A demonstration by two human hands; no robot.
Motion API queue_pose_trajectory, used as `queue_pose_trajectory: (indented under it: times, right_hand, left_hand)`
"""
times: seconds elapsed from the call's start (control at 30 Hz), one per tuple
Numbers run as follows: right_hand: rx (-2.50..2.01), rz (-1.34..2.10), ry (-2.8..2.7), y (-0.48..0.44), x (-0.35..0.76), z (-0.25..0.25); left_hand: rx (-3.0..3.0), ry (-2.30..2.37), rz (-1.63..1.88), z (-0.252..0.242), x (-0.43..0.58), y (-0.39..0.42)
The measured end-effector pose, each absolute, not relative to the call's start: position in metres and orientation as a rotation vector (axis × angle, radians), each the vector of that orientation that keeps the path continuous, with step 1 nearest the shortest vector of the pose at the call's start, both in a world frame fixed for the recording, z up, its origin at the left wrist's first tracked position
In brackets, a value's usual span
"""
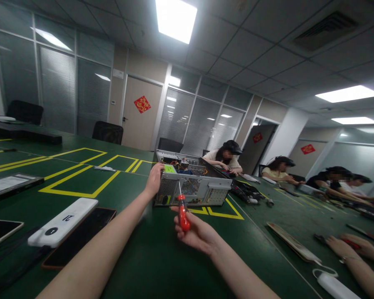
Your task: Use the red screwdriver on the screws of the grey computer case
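Observation:
An open desktop computer case [202, 192] lies on its side on the green table, its rear panel facing me. Inside, colored wires and a part with a bright green label [170, 168] are visible. At the case's upper left corner, my left hand [155, 180] grips the edge, its fingertips partly hidden. My right hand [193, 230] holds a screwdriver [183, 214] with a red and dark handle. The screwdriver's shaft points up toward the rear panel; I cannot tell whether its tip touches the metal.
To the left lie a white power bank [63, 222], a dark phone [81, 236], another phone [3, 232] and a hard drive [11, 185]. A co-worker's hands [345, 247] are at right, near a long flat piece [291, 241]. Other people sit along the table.

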State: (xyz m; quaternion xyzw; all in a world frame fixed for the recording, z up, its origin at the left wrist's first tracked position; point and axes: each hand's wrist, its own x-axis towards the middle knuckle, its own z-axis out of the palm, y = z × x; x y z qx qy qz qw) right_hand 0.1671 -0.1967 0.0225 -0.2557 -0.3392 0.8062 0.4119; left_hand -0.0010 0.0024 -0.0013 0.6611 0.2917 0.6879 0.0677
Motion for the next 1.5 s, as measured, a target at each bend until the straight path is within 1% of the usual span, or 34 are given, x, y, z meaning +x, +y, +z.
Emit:
queue_pose_trajectory:
  times: [0.1, 0.3, 0.5, 0.77, 0.93, 1.1, 1.5]
  right_hand:
    - [-0.597, 2.046, -0.741, -0.196, 0.167, 0.021]
    - [-0.700, 2.068, -0.671, -0.194, 0.169, 0.018]
    - [-0.627, 2.114, -0.689, -0.195, 0.169, 0.020]
    - [-0.679, 2.117, -0.769, -0.197, 0.164, 0.023]
    - [-0.693, 2.036, -0.910, -0.195, 0.165, 0.019]
    - [-0.757, 1.964, -0.914, -0.192, 0.168, 0.014]
    - [-0.783, 2.003, -0.906, -0.193, 0.167, 0.015]
  left_hand:
    - [1.996, 0.879, 2.073, -0.002, -0.001, 0.003]
    - [2.001, 0.856, 2.083, -0.001, -0.001, 0.002]
    - [2.006, 0.855, 2.069, -0.001, -0.001, 0.002]
    - [2.001, 0.871, 2.066, 0.000, -0.001, 0.001]
    - [1.991, 0.879, 2.067, 0.000, -0.001, 0.001]
    - [2.003, 0.878, 2.055, 0.001, -0.001, 0.000]
    - [2.006, 0.871, 2.064, 0.001, -0.001, 0.001]
